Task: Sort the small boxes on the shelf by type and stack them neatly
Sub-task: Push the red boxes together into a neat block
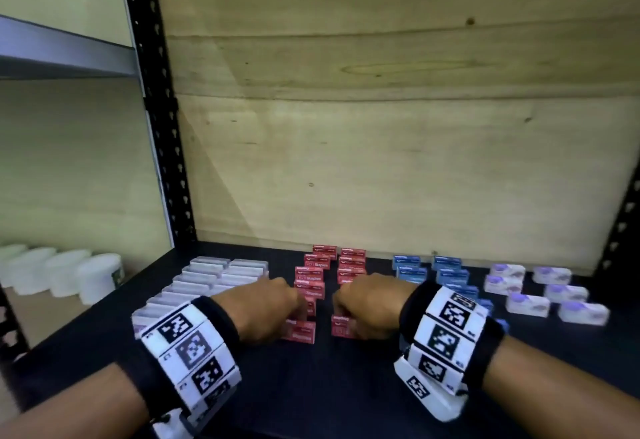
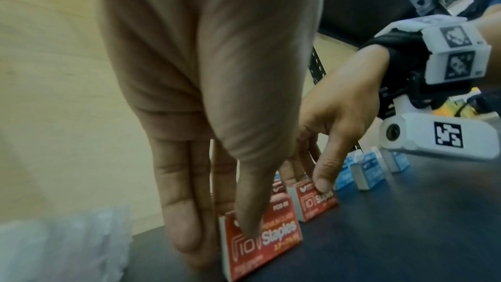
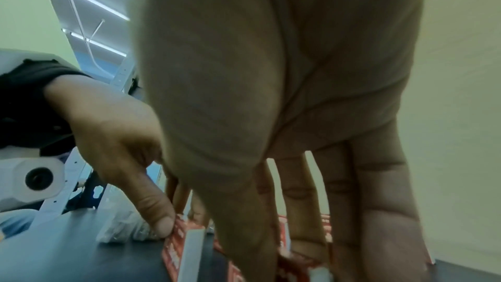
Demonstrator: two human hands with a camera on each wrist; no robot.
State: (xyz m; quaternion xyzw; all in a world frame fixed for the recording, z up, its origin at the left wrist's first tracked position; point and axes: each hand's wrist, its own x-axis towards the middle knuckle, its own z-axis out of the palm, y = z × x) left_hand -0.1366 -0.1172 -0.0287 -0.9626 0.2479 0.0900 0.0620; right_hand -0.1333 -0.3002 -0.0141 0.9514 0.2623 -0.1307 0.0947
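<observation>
Red cardboard staple boxes (image 2: 267, 241): light, stiff, dense. Left hand (image 1: 266, 303) and right hand (image 1: 367, 300) each pinch one by its faces.

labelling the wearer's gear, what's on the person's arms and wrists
Both forearms are bare, with no sleeves. Each wrist wears a black fabric cuff under a white band of square black-and-white marker tiles. A white camera housing carrying another marker hangs beneath the right wrist.

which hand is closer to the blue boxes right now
Right. The right hand grips a red box beside the blue boxes; the left hand is farther off, across both red rows.
</observation>
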